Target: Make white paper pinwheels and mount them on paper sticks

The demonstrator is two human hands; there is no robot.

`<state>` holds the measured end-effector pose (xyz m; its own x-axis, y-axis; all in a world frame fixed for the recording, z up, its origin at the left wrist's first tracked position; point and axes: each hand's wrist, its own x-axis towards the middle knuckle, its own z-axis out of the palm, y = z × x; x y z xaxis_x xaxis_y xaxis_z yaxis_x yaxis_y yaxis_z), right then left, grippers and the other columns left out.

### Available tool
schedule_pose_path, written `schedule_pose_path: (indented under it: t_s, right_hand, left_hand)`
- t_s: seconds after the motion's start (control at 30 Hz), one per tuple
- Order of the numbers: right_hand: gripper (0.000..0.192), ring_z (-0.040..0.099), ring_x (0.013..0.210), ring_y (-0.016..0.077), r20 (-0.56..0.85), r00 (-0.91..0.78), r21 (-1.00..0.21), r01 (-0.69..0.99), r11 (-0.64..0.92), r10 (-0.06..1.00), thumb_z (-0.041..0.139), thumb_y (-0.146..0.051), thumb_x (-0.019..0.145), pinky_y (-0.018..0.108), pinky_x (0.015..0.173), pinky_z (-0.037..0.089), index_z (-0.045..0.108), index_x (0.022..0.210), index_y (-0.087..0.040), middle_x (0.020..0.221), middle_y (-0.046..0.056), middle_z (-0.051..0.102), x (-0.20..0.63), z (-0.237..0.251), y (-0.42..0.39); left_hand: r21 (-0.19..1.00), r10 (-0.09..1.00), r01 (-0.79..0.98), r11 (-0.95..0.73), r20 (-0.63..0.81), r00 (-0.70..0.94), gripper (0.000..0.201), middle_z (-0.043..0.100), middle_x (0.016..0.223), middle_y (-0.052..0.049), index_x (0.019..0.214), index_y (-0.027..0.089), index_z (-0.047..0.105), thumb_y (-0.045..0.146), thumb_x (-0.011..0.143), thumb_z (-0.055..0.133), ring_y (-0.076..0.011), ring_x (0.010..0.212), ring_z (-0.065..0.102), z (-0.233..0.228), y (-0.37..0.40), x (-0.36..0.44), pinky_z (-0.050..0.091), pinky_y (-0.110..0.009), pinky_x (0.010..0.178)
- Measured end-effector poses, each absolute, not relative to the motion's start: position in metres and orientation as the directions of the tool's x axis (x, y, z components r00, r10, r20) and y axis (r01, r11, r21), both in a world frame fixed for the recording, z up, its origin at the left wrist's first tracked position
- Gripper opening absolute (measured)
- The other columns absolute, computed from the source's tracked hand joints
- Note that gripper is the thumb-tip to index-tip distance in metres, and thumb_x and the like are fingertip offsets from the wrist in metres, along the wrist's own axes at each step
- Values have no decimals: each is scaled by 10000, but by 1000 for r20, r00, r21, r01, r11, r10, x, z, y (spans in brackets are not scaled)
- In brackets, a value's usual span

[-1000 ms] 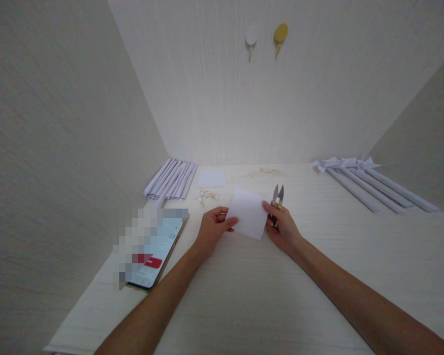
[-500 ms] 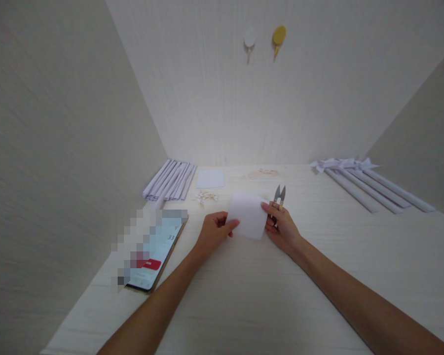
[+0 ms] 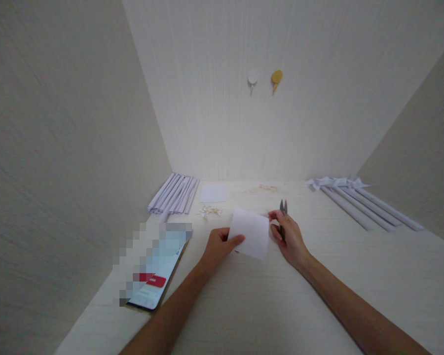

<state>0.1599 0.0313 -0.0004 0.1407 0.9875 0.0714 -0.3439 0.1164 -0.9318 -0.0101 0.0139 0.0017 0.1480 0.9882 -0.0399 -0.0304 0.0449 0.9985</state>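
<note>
A small square sheet of white paper [image 3: 252, 232] is pinched at its left edge by my left hand [image 3: 220, 246], thumb on top and fingers beneath. My right hand [image 3: 291, 236] is curled around a pair of thread snips [image 3: 283, 208], whose two metal blades point away from me, slightly apart. The right thumb and forefinger sit just beside the sheet's right edge; whether they touch it I cannot tell. Past the sheet, a little pile of cotton-tipped pieces [image 3: 210, 212] lies on the table.
Another white sheet [image 3: 213, 193] lies at the back. Rolled paper tubes [image 3: 175, 194] are stacked at left, and longer tubes [image 3: 370, 209] with folded paper ends at right. A phone [image 3: 159, 273] lies near my left forearm. Two hooks [image 3: 277, 77] are on the wall.
My right hand has let go of the paper's right side and shifted slightly right, keeping the snips. My left hand still holds the sheet. The camera view has tilted up.
</note>
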Motion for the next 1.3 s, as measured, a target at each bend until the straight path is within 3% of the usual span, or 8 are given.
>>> schedule_pose_path:
  t_s: [0.07,0.17,0.23,0.33,0.67,0.9,1.3]
  right_hand:
    - [306,260,329,34,89,134,-968,-220,117,987,472,-490,708,191,305,129,499,679,-186,556,-42,487,166,-2,35]
    - [274,351,401,81,182,174,-975,161,154,968,458,-444,731,195,365,250,480,631,-190,481,-55,418,172,-6,50]
    - [207,458,542,121,308,91,-866,438,240,947,459,-364,743,226,487,356,506,659,-181,578,-18,504,173,-7,64]
    - [213,516,662,145,328,-66,-582,772,256,942,371,-274,801,248,595,392,538,772,-146,731,52,579,170,-6,91]
    - [222,495,878,230,334,-49,-354,919,173,941,392,-195,812,296,705,353,586,874,-105,919,163,547,151,-2,158]
    - [208,479,895,241,302,-36,-257,959,118,953,399,-190,815,310,666,370,556,930,-119,961,154,522,137,-10,163]
    - [231,415,972,269,297,-40,-162,982,92,954,358,-194,825,374,712,364,500,991,-116,1036,165,477,132,-13,161]
  left_hand:
    - [998,986,-35,49,-43,159,303,465,441,25,518,120,593,415,511,660,-60,402,349,0,15,-10,231,-191,389]
    - [999,979,-34,39,-32,203,303,474,467,22,545,120,600,416,517,658,-59,410,341,-2,16,-11,219,-192,391]
    - [999,975,-28,26,-19,222,307,459,465,25,541,119,591,420,528,652,-56,412,331,-3,17,-12,215,-194,394]
    - [999,975,-13,32,-28,222,322,422,446,34,533,116,573,430,540,643,-51,409,307,-4,18,-14,202,-196,394]
    - [987,976,-110,114,-91,198,318,432,458,31,534,115,555,413,520,664,-46,420,327,-1,18,-13,240,-195,409]
    - [981,973,-121,150,-125,193,336,448,433,31,514,112,561,422,471,683,-44,388,331,0,19,-11,240,-201,394]
    - [984,977,-127,125,-99,189,263,453,458,33,552,108,576,356,546,663,-41,412,342,-5,20,-13,241,-185,400]
